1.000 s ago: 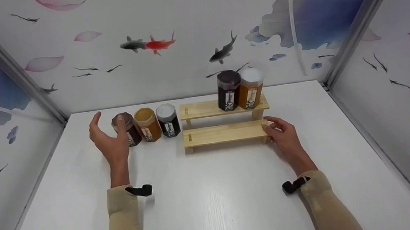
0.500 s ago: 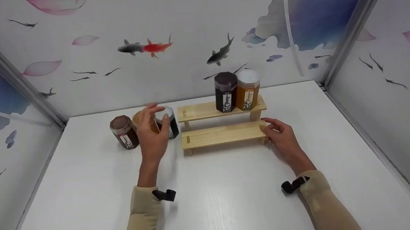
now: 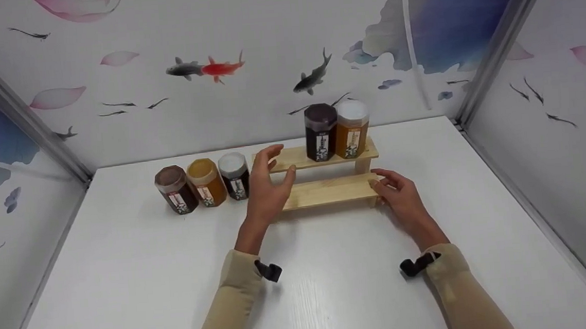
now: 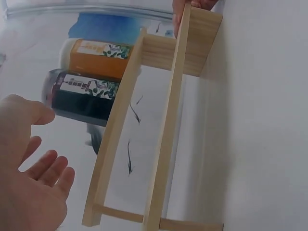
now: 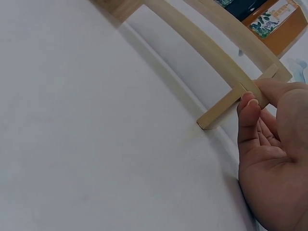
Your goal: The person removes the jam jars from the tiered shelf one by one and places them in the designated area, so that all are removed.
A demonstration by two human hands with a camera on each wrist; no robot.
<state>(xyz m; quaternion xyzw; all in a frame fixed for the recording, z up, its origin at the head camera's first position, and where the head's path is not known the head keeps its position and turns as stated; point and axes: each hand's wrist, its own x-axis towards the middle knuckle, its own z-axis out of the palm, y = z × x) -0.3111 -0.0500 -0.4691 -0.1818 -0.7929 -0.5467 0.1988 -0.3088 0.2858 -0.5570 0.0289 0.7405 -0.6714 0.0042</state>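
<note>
A two-step wooden rack [image 3: 333, 190] stands on the table. My right hand [image 3: 403, 198] pinches the right end of its lower board between thumb and fingers, which the right wrist view confirms. My left hand [image 3: 269, 189], fingers spread and slightly bent, hovers in front of the rack's left end and hides part of both boards. In the left wrist view nothing is in that hand. On the upper board, towards the right, stand a dark jar with a dark lid [image 3: 321, 132] and an amber jar with a white lid [image 3: 352, 129], side by side.
Left of the rack, three jars stand in a row on the white table [image 3: 332, 285]: a brown-lidded dark one [image 3: 176, 189], a yellow-lidded amber one [image 3: 206, 183], and a white-lidded dark one [image 3: 234, 175]. Printed panels [image 3: 247, 105] close off the back and sides.
My left hand has moved right, from in front of the brown-lidded jar, past the other two jars, to the rack's left end. My right hand keeps its hold; the jars stay put.
</note>
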